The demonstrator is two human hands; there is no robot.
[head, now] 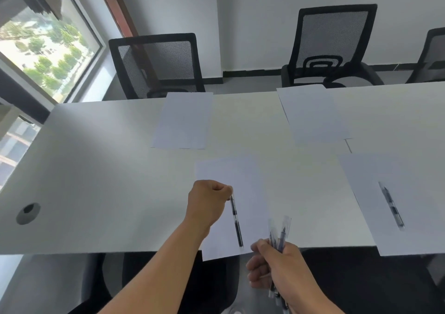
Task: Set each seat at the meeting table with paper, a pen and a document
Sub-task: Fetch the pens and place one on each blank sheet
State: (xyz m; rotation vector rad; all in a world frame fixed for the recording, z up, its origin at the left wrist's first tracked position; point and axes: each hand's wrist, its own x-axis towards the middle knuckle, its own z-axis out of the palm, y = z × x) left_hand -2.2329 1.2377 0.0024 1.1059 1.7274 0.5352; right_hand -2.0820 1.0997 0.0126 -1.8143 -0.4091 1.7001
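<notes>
The left hand [208, 201] pinches the top end of a pen [236, 222] over the paper [248, 181] at the near edge of the counter [96, 169]. The right hand [277, 265] grips a bundle of pens [279, 234]. The pen looks light, stiff and smooth, so it may roll; a hold at mid-barrel would be steadier.

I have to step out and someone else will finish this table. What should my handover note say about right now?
Left hand pinches the top of a pen over the near sheet.
Right hand grips a bundle of spare pens at the table edge.
Done: four sheets are out; the near right sheet already has its pen.
Left: release this pen, put pens on the far left sheet and far right sheet. No documents are visible yet.
</notes>
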